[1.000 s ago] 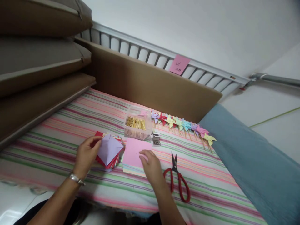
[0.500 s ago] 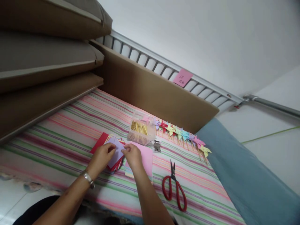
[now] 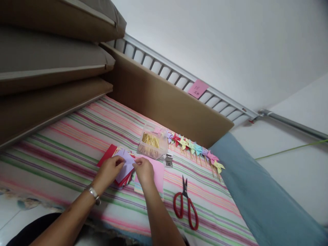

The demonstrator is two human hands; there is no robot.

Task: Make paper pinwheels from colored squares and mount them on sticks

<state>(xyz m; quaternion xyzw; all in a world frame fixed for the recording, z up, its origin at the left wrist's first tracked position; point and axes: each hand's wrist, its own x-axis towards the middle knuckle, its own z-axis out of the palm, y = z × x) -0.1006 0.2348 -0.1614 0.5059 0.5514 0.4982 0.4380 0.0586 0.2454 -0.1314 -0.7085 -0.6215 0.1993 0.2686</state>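
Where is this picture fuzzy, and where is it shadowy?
In the head view, the purple paper and writing on the pink note look soft; also in the head view, shadow darkens the brown board near the stacked cushions.

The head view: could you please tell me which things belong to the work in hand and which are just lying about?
Likely part of the work:
lavender paper, at the left hand and right hand
pink paper
sticks in the clear box
pinwheels
scissors

Apparently just around:
pink note
stacked cushions
blue cloth
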